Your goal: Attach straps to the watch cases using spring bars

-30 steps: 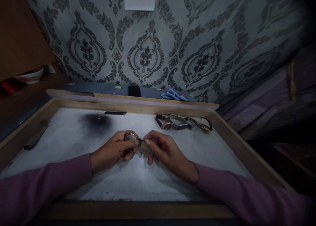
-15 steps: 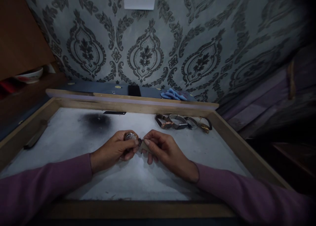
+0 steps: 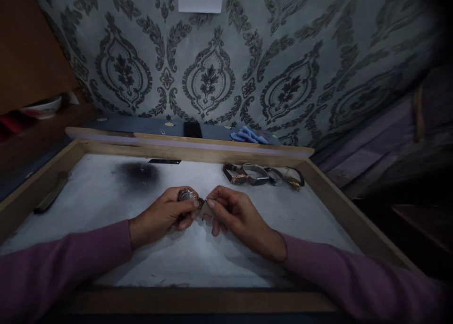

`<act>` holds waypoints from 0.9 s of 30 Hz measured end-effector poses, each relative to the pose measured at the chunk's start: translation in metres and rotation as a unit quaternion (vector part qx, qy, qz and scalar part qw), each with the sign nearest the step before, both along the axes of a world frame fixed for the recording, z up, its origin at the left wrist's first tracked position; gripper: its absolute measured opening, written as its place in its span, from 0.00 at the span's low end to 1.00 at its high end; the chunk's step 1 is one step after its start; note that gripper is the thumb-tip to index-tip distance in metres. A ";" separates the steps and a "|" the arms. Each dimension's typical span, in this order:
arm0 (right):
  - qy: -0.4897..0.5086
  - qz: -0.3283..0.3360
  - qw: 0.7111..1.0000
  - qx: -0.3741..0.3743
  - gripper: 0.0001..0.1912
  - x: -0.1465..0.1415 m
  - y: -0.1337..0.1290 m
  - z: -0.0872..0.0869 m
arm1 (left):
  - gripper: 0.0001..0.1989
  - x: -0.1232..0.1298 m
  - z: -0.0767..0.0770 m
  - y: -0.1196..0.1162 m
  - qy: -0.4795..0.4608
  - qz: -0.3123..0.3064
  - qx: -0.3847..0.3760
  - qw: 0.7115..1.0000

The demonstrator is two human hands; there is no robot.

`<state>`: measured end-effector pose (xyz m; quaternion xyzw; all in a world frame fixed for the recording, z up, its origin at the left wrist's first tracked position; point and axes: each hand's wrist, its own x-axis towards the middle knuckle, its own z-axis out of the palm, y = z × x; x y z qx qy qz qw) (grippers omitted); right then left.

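A wristwatch (image 3: 188, 195) with a round, rose-gold-coloured case is gripped in my left hand (image 3: 173, 208), thumb along its lower edge. From the case a strap (image 3: 206, 211) runs to the right, its visible face greyish beige. My right hand (image 3: 230, 211) pinches the strap between thumb and forefinger, other fingers curled below. A small shiny bit (image 3: 203, 199) shows where case and strap meet; I cannot make out what it is. Both hands are held close together above the white board, and the fingers partly cover the watch.
Several watches (image 3: 262, 174) lie in a row at the tray's back right. A thin black strip (image 3: 164, 162) rests at the back, and a dark knife-like thing (image 3: 52, 194) at the left. Wooden edges (image 3: 339, 211) frame the board. Behind it lie a blue cloth (image 3: 247, 134) and a black object (image 3: 192, 129).
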<state>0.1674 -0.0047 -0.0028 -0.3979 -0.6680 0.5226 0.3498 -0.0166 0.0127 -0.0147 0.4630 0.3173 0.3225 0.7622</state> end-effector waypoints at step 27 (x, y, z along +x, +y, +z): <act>0.003 -0.001 1.000 -0.016 0.13 0.000 -0.002 -0.002 | 0.10 0.000 0.000 0.001 0.024 -0.003 -0.002 1.000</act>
